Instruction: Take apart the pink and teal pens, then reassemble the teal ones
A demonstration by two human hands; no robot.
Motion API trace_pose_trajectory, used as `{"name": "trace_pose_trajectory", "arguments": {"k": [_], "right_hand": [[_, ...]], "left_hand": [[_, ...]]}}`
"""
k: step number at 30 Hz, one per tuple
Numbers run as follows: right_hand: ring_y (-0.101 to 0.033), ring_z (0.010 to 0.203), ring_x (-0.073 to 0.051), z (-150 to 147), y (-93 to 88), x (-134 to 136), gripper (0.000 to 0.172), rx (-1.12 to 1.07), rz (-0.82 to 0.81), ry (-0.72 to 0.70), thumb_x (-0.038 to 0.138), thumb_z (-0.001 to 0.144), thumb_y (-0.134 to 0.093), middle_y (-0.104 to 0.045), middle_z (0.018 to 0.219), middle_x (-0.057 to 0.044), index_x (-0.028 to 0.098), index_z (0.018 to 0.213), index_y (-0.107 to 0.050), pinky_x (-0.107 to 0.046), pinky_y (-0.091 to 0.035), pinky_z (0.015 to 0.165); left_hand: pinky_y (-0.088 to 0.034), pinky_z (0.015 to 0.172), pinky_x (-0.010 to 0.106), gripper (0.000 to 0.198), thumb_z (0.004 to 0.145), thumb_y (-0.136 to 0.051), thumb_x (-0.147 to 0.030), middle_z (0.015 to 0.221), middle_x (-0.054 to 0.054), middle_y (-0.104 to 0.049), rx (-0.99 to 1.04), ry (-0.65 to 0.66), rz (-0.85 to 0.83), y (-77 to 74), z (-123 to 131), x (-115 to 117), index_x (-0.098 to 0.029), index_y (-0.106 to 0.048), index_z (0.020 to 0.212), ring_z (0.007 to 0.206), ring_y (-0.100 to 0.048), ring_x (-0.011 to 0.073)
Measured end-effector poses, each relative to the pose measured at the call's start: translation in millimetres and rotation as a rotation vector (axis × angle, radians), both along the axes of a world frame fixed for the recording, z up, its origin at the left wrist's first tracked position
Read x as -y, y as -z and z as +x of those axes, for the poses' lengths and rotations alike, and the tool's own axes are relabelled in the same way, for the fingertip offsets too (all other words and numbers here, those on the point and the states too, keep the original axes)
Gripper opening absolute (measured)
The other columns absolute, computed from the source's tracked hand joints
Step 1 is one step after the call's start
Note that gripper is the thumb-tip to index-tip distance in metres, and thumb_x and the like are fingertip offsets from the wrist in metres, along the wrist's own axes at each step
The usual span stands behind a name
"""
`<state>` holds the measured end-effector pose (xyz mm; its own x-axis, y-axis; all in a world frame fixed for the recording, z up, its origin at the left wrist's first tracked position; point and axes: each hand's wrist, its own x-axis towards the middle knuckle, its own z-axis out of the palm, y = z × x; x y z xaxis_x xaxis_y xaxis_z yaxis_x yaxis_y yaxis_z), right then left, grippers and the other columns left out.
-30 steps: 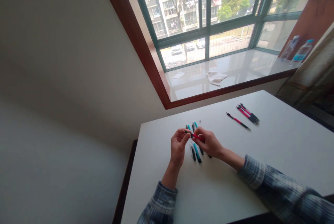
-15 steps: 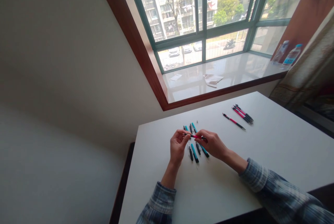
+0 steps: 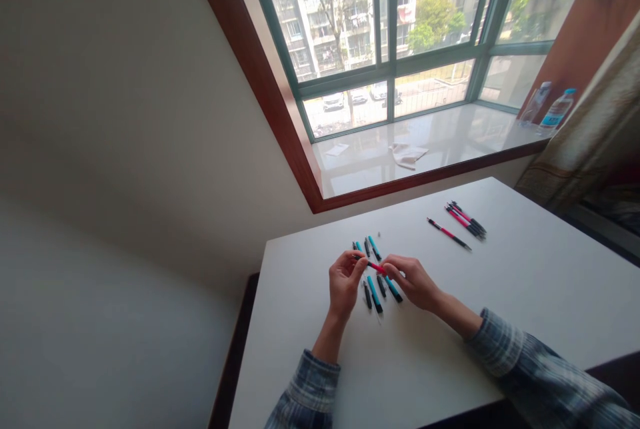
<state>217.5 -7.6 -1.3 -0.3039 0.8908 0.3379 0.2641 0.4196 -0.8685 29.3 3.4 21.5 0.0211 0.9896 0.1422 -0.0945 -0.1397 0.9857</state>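
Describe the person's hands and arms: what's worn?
Left hand and right hand: bare, no gloves; no watch visible. Left sleeve, right sleeve: blue-grey plaid with pale lines, cuffed, leaving wrists uncovered.

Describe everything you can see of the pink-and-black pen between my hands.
The pink-and-black pen is slim, straight and plastic-looking. It is held over the white table, sloping down in the picture from its black end to its pink end. The left hand pinches the black end; the right hand has fingertips at the pink end. Fingers hide both ends.
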Motion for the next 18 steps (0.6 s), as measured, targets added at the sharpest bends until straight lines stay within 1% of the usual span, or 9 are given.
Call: {"name": "trace_pose_trajectory", "arguments": {"k": [3,5,9,11,14,16,18], "right_hand": [[-0.062,0.073,-0.017,0,-2.5,1,0.031,0.002,-0.022,-0.058,0.041,0.107,-0.048,-0.070,0.082,-0.002,0.020,0.101,-0.070,-0.028,-0.046,0.072],[-0.062,0.072,-0.017,0,-2.9,1,0.025,0.021,-0.003,-0.041,0.039,0.104,-0.054,-0.071,0.081,-0.002,0.021,0.104,-0.071,-0.029,-0.047,0.071],[-0.063,0.075,-0.018,-1,-0.4,-1,0.017,0.003,0.017,0.029,0.035,0.099,-0.062,-0.071,0.085,-0.004,0.020,0.097,-0.070,-0.029,-0.048,0.071],[-0.062,0.071,-0.017,-1,2.0,-1,0.014,-0.003,0.005,0.059,0.034,0.097,-0.065,-0.070,0.080,-0.002,0.020,0.094,-0.068,-0.028,-0.048,0.068],[-0.056,0.061,-0.015,-2,4.9,-1,0.014,0.017,-0.023,0.108,0.033,0.094,-0.068,-0.063,0.069,0.002,0.020,0.092,-0.064,-0.027,-0.044,0.062],[-0.053,0.060,-0.014,-3,4.4,0,0.013,0.024,-0.040,0.115,0.032,0.095,-0.067,-0.062,0.069,0.002,0.020,0.093,-0.062,-0.026,-0.042,0.061],[-0.053,0.062,-0.014,-3,1.6,0,0.012,0.031,-0.050,0.093,0.032,0.097,-0.063,-0.064,0.073,0.002,0.020,0.095,-0.063,-0.026,-0.041,0.062]], "left_hand": [[-0.046,0.066,0.023,0.025,0.083,-0.082,-0.038,0.078,0.002,-0.068,-0.005,0.015,0.010,-0.4,1,1,-0.016,-0.073,0.089,0.069,-0.058,0.0123],[-0.047,0.067,0.024,0.024,0.083,-0.082,-0.038,0.079,0.003,-0.069,-0.019,0.011,0.017,0.4,1,1,-0.016,-0.073,0.088,0.069,-0.059,0.0127],[-0.048,0.069,0.025,0.025,0.082,-0.082,-0.038,0.078,0.003,-0.069,-0.056,-0.015,0.028,5.4,0,0,-0.016,-0.072,0.084,0.070,-0.059,0.0138],[-0.048,0.070,0.025,0.025,0.081,-0.083,-0.038,0.077,0.002,-0.068,-0.066,-0.015,0.032,8.3,-1,0,-0.016,-0.071,0.083,0.071,-0.060,0.0139],[-0.048,0.069,0.024,0.027,0.080,-0.084,-0.038,0.077,0.002,-0.067,-0.039,0.000,0.028,10.3,0,-1,-0.016,-0.069,0.079,0.071,-0.060,0.0133],[-0.048,0.067,0.023,0.028,0.079,-0.085,-0.039,0.080,0.002,-0.068,-0.007,0.027,0.005,9.3,0,0,-0.016,-0.070,0.083,0.070,-0.060,0.0127],[-0.049,0.069,0.024,0.031,0.079,-0.085,-0.039,0.086,0.004,-0.070,0.022,0.065,-0.028,7.4,1,0,-0.017,-0.074,0.097,0.073,-0.062,0.0136]]}}
